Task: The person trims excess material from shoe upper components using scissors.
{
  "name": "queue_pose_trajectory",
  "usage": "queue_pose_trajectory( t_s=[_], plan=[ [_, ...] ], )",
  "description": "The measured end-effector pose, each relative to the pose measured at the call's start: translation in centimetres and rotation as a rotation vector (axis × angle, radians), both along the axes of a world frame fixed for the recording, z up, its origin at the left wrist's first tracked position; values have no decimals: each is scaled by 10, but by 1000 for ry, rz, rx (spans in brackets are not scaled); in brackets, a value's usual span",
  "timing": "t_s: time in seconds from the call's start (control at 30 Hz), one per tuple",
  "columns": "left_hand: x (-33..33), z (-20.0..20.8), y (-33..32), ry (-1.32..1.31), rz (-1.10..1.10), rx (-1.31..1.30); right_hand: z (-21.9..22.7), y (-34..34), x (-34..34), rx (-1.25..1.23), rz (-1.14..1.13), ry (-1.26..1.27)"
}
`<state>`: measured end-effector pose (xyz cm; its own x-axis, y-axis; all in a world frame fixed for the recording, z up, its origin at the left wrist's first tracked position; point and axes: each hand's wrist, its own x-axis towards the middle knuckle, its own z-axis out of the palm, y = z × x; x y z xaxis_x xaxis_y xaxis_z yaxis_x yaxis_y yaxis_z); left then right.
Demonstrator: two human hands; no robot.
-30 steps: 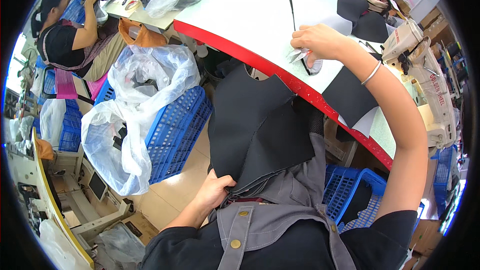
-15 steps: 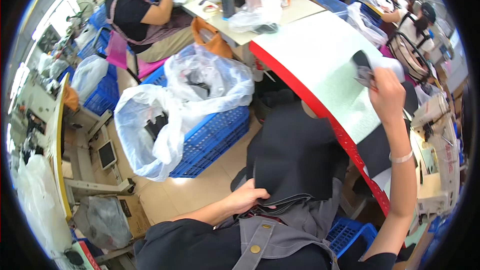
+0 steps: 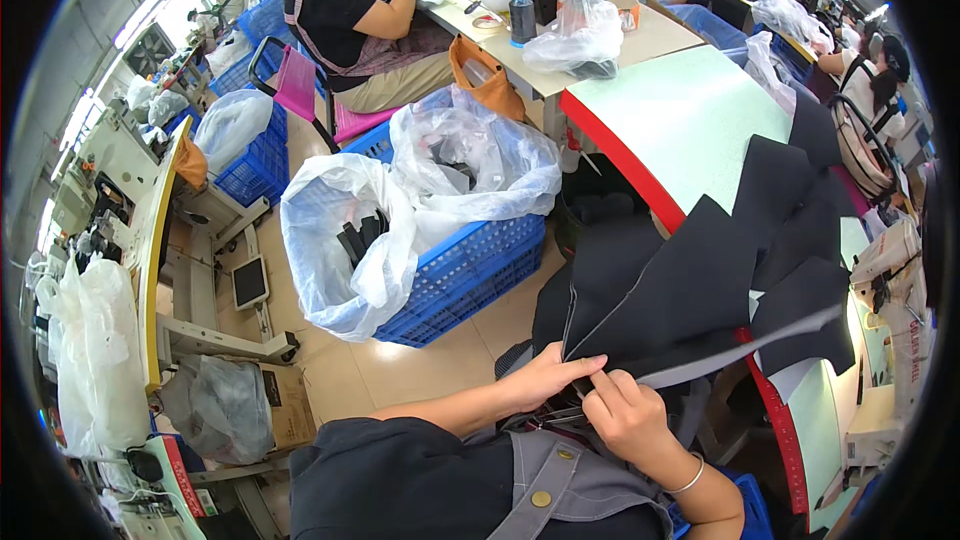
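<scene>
Black fabric (image 3: 680, 285) is grasped at its near edge by the left hand (image 3: 543, 378) and pinched alongside by the right hand (image 3: 630, 420), above the lap, beside a red-edged table (image 3: 675, 105).

Left fingers (image 3: 582, 368) and right fingers (image 3: 612, 395) hold black material (image 3: 680, 280).

In the upper left of the frame, a co-worker (image 3: 337, 18) in a black top sits on a pink chair (image 3: 296, 83). At top centre, a bottle (image 3: 522, 22) and a crumpled plastic bag (image 3: 575, 38) rest on a pale counter (image 3: 655, 32), an orange bag (image 3: 485, 82) near its corner. Left of centre, a blue basket (image 3: 480, 265) bears white plastic liners (image 3: 320, 205). A cardboard box (image 3: 292, 407) stands lower left.
</scene>
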<state>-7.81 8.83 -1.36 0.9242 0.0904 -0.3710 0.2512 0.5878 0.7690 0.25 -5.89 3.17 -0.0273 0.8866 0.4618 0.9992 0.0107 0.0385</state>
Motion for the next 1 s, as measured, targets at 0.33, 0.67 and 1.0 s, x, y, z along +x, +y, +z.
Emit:
queue_pose_trajectory(
  t_s=[0.33, 0.67, 1.0],
  plan=[
    [-1, 7, 13, 27, -123, 204, 18, -38, -6, -244, -245, 18],
    [4, 11, 12, 203, -82, 169, 13, -26, -11, -163, -134, -117],
    [1, 13, 24, 150, -159, 249, 63, -43, 47, -218, -569, 900]
  ],
)
